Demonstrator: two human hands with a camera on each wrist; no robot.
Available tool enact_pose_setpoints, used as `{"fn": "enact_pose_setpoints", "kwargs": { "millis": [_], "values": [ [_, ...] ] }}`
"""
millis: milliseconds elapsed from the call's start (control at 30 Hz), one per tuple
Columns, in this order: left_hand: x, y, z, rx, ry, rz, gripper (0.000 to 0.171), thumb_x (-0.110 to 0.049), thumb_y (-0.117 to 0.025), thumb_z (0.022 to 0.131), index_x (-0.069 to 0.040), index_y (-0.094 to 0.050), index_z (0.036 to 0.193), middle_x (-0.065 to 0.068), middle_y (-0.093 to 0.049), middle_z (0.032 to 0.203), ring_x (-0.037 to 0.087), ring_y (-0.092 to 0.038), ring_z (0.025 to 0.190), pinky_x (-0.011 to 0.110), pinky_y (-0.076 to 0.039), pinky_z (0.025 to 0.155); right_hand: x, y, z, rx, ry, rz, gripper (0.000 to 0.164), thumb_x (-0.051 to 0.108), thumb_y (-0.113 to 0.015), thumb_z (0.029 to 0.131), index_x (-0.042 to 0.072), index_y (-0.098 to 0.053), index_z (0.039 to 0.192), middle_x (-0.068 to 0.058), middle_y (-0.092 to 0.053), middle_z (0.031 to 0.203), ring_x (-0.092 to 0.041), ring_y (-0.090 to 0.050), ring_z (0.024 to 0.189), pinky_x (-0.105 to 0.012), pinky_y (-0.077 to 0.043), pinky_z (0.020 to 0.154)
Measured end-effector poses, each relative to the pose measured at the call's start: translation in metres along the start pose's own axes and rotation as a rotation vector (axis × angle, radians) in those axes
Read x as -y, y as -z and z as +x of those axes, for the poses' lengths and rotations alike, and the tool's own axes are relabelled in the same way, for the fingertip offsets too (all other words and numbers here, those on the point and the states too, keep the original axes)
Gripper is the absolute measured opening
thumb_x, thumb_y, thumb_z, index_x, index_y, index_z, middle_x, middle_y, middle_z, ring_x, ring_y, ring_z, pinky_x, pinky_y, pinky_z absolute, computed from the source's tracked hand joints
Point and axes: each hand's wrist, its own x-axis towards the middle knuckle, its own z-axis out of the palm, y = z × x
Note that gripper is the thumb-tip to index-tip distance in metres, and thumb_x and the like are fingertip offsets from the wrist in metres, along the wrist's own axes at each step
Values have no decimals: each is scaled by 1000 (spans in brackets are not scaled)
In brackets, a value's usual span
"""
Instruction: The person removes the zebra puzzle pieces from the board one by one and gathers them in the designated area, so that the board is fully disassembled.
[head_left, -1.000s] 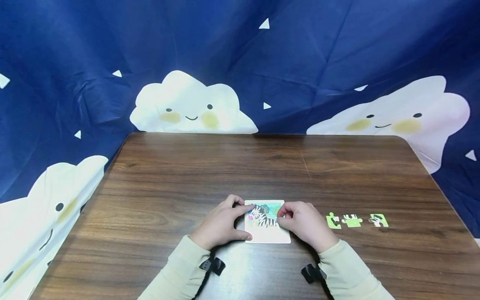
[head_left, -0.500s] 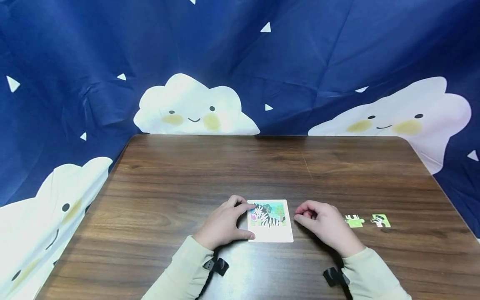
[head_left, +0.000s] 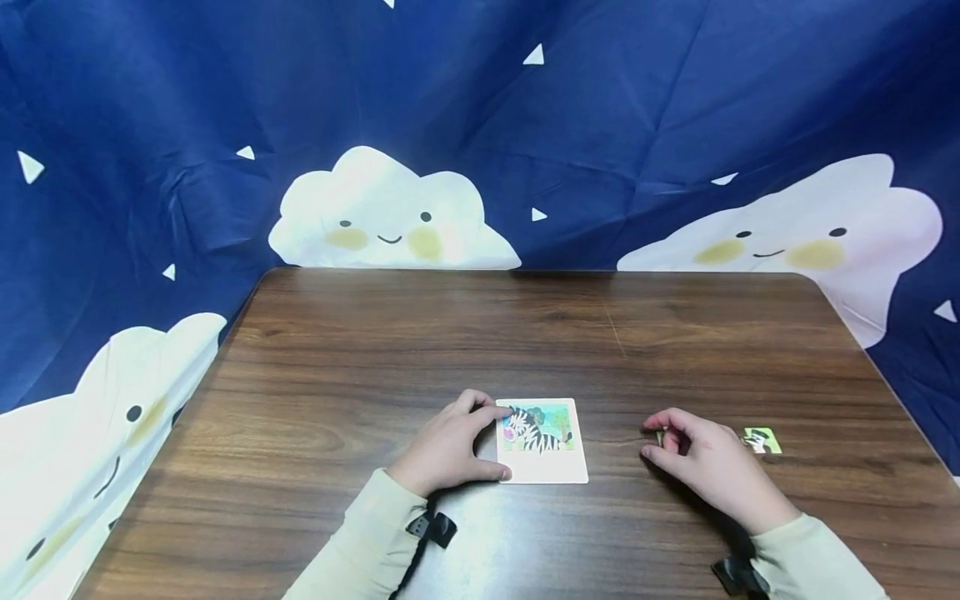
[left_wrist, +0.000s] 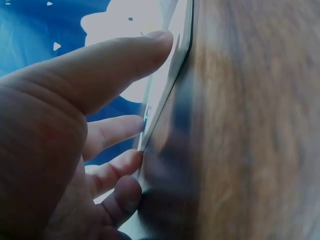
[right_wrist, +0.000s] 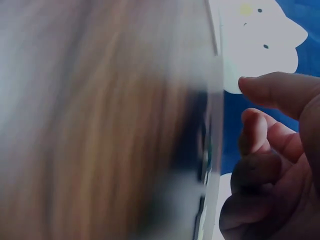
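Observation:
A white puzzle board [head_left: 542, 468] with a zebra picture [head_left: 535, 429] lies on the table in the head view. My left hand [head_left: 453, 444] rests at its left side; thumb and index fingertip touch its face, and other fingers meet the edge, as the left wrist view shows. My right hand [head_left: 697, 461] hovers over the loose puzzle pieces to the right, thumb and index finger apart with nothing held between them. Part of one green puzzle piece [head_left: 661, 437] shows between its fingers. Another green puzzle piece [head_left: 762, 441] lies beyond the knuckles. The hand hides the middle piece.
The brown wooden table [head_left: 420, 333] has rounded far corners. Behind it hangs a blue curtain [head_left: 585, 108] with smiling white clouds. Black straps with a small camera [head_left: 432, 527] sit on both wrists.
My right hand has left the right side of the zebra picture and moved right, over the loose puzzle pieces. My left hand stays on the board. The head view has shifted slightly.

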Motion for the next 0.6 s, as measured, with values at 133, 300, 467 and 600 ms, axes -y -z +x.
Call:
{"fn": "enact_pose_setpoints", "kwargs": {
  "millis": [133, 300, 467, 600],
  "values": [
    [1, 1, 0, 21, 3, -14, 83, -49, -87, 72, -25, -55, 144, -4, -47, 135, 17, -51, 120, 39, -45, 97, -10, 9, -5, 48, -32, -31, 21, 16, -80, 84, 11, -69, 101, 11, -47, 69, 0, -42, 57, -24, -35, 54],
    [1, 2, 0, 35, 10, -16, 85, -48, -88, 72, -23, -54, 146, -3, -47, 137, 18, -50, 123, 40, -44, 100, -22, 16, -10, 97, -79, -84, 26, 17, -80, 82, 9, -69, 104, 11, -47, 70, 1, -41, 57, -23, -34, 53],
    [1, 2, -1, 36, 4, -6, 83, -49, -86, 74, -23, -54, 146, -4, -47, 137, 18, -50, 122, 39, -43, 100, -28, 19, -12, 115, -41, -135, 27, 17, -83, 78, 12, -70, 101, 12, -45, 70, 3, -39, 58, -24, -34, 53],
    [0, 1, -1, 30, -1, -1, 83, -49, -86, 74, -24, -54, 146, -4, -47, 137, 18, -50, 122, 39, -43, 100, -29, 22, -9, 138, -21, -215, 24, 22, -83, 77, 16, -68, 95, 13, -45, 69, 1, -39, 57, -26, -33, 52]
  ]
}}
